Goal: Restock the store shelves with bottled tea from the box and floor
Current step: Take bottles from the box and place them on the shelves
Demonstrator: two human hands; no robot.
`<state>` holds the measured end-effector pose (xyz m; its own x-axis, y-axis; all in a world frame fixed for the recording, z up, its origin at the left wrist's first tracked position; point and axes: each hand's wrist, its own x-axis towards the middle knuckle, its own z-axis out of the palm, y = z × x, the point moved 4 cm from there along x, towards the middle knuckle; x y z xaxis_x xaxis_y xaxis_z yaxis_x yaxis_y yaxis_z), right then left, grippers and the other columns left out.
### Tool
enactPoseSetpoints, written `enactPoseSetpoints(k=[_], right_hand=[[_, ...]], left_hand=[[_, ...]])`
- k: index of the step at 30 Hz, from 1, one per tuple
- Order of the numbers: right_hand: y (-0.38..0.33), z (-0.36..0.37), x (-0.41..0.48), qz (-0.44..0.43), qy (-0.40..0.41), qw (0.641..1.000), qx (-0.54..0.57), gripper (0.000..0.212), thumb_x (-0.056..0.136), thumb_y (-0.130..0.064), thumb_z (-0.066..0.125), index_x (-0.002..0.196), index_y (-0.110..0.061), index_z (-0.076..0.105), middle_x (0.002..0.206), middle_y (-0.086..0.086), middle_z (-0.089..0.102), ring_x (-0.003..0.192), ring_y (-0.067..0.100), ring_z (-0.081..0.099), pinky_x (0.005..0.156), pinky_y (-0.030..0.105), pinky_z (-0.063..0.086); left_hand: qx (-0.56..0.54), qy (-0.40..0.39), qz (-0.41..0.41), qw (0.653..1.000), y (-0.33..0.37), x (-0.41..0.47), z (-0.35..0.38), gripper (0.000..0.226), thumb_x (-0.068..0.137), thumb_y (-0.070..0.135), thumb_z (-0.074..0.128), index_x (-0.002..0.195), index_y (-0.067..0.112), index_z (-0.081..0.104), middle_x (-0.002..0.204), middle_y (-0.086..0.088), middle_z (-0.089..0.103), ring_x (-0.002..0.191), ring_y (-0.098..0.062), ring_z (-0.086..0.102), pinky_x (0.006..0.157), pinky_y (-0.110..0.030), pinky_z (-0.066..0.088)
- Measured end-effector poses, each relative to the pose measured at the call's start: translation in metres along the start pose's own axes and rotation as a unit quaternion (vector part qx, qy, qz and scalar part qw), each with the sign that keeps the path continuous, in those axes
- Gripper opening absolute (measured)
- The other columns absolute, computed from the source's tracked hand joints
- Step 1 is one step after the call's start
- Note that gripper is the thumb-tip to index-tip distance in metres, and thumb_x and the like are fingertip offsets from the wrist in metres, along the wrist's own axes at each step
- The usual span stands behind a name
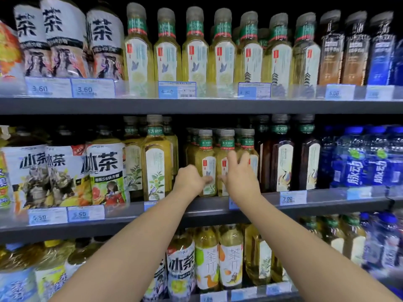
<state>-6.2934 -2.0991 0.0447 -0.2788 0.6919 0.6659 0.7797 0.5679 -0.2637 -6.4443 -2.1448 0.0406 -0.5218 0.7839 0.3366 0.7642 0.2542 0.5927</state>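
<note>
Both my arms reach to the middle shelf (pixel 218 209). My left hand (pixel 190 179) is wrapped around the lower part of a small yellow-green tea bottle (pixel 205 158) with a grey cap and green neck band. My right hand (pixel 239 175) has its fingers spread over the front of the neighbouring small tea bottle (pixel 226 149), touching it. A third small bottle (pixel 248 142) of the same tea stands just right of them, with more behind. All stand upright near the shelf's front edge.
Taller tea bottles (pixel 156 158) stand left of the small ones, dark tea bottles (pixel 281 153) right, blue water bottles (pixel 357 158) far right. The upper shelf (pixel 196 105) holds a full row of yellow tea. The lower shelf holds mixed bottles. Price tags line the edges.
</note>
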Motion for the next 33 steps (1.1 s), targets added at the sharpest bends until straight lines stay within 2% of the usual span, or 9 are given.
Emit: enactPoseSetpoints(k=[5,9,12,14,17,20,27,31,33], right_hand=[[0.015,0.006,0.009,0.052,-0.132,0.99,0.014,0.014,0.097,-0.023,0.057,0.103,-0.01,0.056,0.101,0.011,0.062,0.081,0.026,0.057,0.069,0.035,0.05],[0.02,0.0,0.004,0.041,-0.12,0.992,0.013,0.015,0.098,-0.021,0.052,0.109,-0.017,0.061,0.101,0.005,0.063,0.082,0.026,0.059,0.067,0.034,0.05],[0.02,-0.019,-0.012,0.017,-0.065,0.998,0.01,0.02,0.099,-0.029,0.049,0.105,-0.018,0.064,0.097,0.003,0.063,0.079,0.025,0.06,0.066,0.035,0.051],[0.018,-0.034,-0.03,-0.001,-0.031,1.0,-0.001,0.021,0.099,-0.03,0.047,0.097,-0.017,0.063,0.091,0.002,0.061,0.076,0.024,0.059,0.064,0.035,0.05],[0.016,-0.053,-0.066,-0.002,-0.011,1.0,0.009,0.022,0.099,-0.029,0.046,0.09,-0.017,0.063,0.087,0.002,0.061,0.074,0.024,0.059,0.063,0.035,0.051],[0.018,-0.063,-0.11,0.011,-0.028,0.999,0.018,0.024,0.099,-0.029,0.045,0.09,-0.016,0.063,0.088,0.002,0.062,0.078,0.026,0.061,0.064,0.035,0.051],[0.055,-0.005,-0.265,0.054,-0.116,0.991,0.041,0.023,0.099,-0.025,0.045,0.088,-0.014,0.061,0.084,0.004,0.062,0.074,0.029,0.061,0.057,0.035,0.046],[0.086,0.077,-0.385,0.094,-0.226,0.968,0.052,0.025,0.1,-0.027,0.043,0.088,-0.014,0.061,0.088,0.006,0.063,0.079,0.03,0.063,0.066,0.042,0.054],[0.099,0.117,-0.444,0.117,-0.283,0.951,0.048,0.022,0.098,-0.024,0.044,0.088,-0.014,0.061,0.091,0.007,0.063,0.084,0.03,0.064,0.069,0.041,0.054]], left_hand=[[-0.006,0.003,0.009,1.0,0.006,-0.004,0.003,0.058,0.085,0.046,0.076,0.12,0.006,0.053,0.111,-0.012,0.066,0.1,-0.031,0.065,0.08,-0.041,0.057],[0.005,0.0,0.017,1.0,0.006,-0.008,-0.002,0.033,0.091,0.035,0.071,0.108,0.01,0.059,0.104,-0.01,0.066,0.092,-0.03,0.064,0.079,-0.043,0.057],[0.034,0.027,0.046,0.998,0.008,-0.026,-0.014,0.015,0.095,0.031,0.064,0.097,0.017,0.059,0.094,-0.004,0.064,0.084,-0.027,0.062,0.068,-0.038,0.053],[0.055,0.069,0.095,0.992,0.014,-0.049,-0.022,0.008,0.096,0.026,0.06,0.093,0.019,0.056,0.089,-0.001,0.062,0.08,-0.023,0.061,0.061,-0.035,0.049],[0.097,0.127,0.206,0.965,0.025,-0.097,-0.024,0.005,0.097,0.021,0.056,0.094,0.018,0.059,0.092,-0.001,0.064,0.085,-0.024,0.058,0.067,-0.04,0.05],[0.15,0.136,0.285,0.937,0.026,-0.149,-0.012,0.01,0.097,0.021,0.052,0.103,0.018,0.059,0.097,-0.001,0.066,0.09,-0.026,0.057,0.071,-0.041,0.048],[0.188,-0.002,0.277,0.942,-0.048,-0.257,0.096,0.028,0.093,0.012,0.054,0.119,0.023,0.059,0.106,0.0,0.068,0.105,-0.027,0.058,0.083,-0.041,0.046],[0.197,-0.091,0.233,0.948,-0.134,-0.325,0.186,0.018,0.093,0.017,0.05,0.106,0.019,0.063,0.102,-0.005,0.066,0.099,-0.03,0.061,0.076,-0.043,0.048],[0.189,-0.14,0.214,0.948,-0.182,-0.364,0.23,0.022,0.093,0.022,0.049,0.108,0.016,0.063,0.104,-0.008,0.063,0.102,-0.032,0.058,0.08,-0.043,0.049]])
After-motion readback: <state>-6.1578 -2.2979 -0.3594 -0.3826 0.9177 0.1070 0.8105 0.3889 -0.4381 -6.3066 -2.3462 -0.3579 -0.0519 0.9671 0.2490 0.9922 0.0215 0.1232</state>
